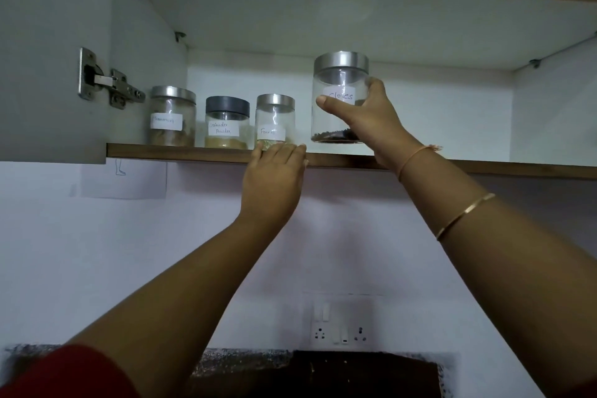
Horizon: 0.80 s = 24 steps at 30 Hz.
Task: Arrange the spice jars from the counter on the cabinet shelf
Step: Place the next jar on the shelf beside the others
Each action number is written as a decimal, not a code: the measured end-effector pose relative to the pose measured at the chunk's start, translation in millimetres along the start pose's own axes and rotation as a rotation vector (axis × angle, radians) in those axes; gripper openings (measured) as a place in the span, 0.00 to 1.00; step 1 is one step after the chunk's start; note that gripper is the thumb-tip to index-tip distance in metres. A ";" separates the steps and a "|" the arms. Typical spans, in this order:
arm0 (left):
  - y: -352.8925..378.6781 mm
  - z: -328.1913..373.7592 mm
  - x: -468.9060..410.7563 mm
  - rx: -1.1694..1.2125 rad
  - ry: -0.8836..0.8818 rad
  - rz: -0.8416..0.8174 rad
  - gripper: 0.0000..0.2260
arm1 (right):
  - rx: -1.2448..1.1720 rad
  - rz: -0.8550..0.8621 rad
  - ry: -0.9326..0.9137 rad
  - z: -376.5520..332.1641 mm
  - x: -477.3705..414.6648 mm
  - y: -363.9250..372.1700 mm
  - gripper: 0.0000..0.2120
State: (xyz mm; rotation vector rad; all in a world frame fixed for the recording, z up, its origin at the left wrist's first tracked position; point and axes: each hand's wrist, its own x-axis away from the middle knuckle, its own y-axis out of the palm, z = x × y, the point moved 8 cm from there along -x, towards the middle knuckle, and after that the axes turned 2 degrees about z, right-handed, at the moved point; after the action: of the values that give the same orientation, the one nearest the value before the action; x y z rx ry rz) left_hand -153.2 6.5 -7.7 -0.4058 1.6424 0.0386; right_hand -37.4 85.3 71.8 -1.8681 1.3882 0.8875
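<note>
Reading along the cabinet shelf from the left, the cinnamon jar stands farthest left of the fennel jar, and the dark-lidded coriander powder jar sits just to its left, all three in a row near the front edge. Directly below the fennel jar, the left hand lies flat with its fingers straight and together, tips at the shelf's edge, holding nothing. Just right of the fennel jar is the cloves jar – the one being placed – with its base at shelf level, though I cannot tell whether it is resting yet. The right hand wraps round its middle, thumb across the label and fingers behind. It looks like clear glass: rigid, smooth, likely slippery and breakable, and light, since only a thin dark layer covers the bottom. The body is probably the safest place to hold it – the steel lid may simply lift off.
</note>
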 end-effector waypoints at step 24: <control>15.6 -4.3 7.5 0.017 -0.045 0.447 0.10 | 0.320 -0.207 0.373 75.8 -64.7 50.9 0.45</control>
State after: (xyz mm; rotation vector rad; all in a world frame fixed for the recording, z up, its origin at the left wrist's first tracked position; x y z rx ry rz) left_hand -162.1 18.2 -17.7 -0.0187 1.6594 0.3656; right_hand -111.2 169.3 76.7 -1.9388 1.4163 0.2023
